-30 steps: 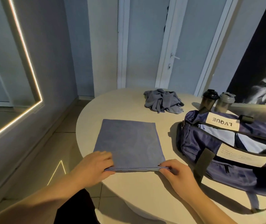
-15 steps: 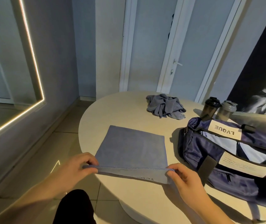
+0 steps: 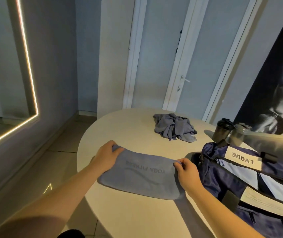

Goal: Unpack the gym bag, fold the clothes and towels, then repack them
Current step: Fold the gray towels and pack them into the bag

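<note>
The left hand (image 3: pixel 106 158) and right hand (image 3: pixel 187 173), set apart, each pinch a far corner of the towel (image 3: pixel 142 177), which lies doubled on the counter (image 3: pixel 128 131) between them, probably to square its edges. The gym bag (image 3: pixel 237 179) sits just right of the right hand.

Round table (image 3: pixel 137 220), LED-edged mirror (image 3: pixel 29 66)

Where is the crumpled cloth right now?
In the head view, the crumpled cloth lies far back on the table, beyond the folded towel and left of the dark bottle.
</note>
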